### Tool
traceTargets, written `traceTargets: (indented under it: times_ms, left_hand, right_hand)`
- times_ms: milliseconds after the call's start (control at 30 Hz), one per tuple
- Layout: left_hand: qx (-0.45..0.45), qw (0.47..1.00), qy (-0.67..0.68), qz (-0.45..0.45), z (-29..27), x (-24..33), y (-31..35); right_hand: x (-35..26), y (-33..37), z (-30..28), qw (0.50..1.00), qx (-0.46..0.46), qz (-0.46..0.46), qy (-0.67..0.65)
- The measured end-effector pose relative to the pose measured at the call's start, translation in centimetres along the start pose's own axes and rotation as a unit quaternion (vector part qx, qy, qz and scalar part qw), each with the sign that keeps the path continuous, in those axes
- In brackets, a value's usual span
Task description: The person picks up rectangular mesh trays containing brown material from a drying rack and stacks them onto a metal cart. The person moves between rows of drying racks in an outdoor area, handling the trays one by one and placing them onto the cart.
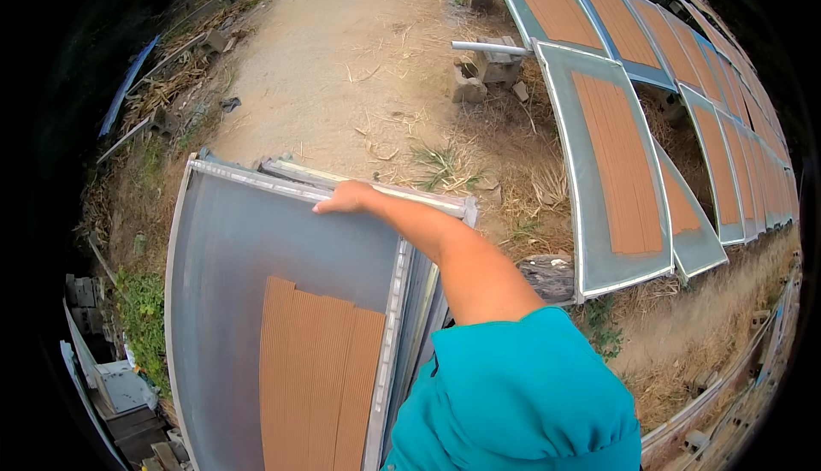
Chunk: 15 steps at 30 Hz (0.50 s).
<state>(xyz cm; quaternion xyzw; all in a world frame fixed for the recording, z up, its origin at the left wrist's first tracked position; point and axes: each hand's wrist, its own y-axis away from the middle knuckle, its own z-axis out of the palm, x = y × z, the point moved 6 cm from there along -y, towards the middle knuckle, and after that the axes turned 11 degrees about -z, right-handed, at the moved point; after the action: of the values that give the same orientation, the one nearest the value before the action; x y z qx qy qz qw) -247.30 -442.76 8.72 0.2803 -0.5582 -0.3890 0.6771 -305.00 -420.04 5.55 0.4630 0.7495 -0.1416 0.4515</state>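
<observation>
My right hand (344, 197) reaches across from the teal sleeve and is closed on the top edge of a mesh drying screen (231, 214). The thumb lies on the near side of the pale rim; the other fingers are mostly hidden. On the screen's lower part lies a brown, finely ridged sheet (316, 368) of narrow strips side by side. More screen frames (419, 287) are stacked beneath it, their edges showing at the right and behind. My left hand is out of view.
To the right, a mesh screen (620, 171) bearing brown strips lies propped, with a tilted screen (689, 210) beside it. Rows of similar screens (624, 30) stretch away. Concrete blocks (496, 67) and a pale pipe (489, 47) stand near the dirt path (316, 52). Green plants (144, 321) grow at left.
</observation>
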Motion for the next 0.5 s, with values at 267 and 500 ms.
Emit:
traceTargets:
  times_ms: [267,500]
  left_hand:
    - [-0.021,0.997,-0.065,-0.034,-0.1,-0.5,-0.4]
    - [-0.07,0.995,-0.041,-0.055,-4.5,-1.0,-0.2]
  right_hand:
    - [-3.4,3.4,-1.2,0.986,0.112,-0.024,0.12]
    - [-4.3,7.7,-0.3,0.964,0.21,-0.029,0.161]
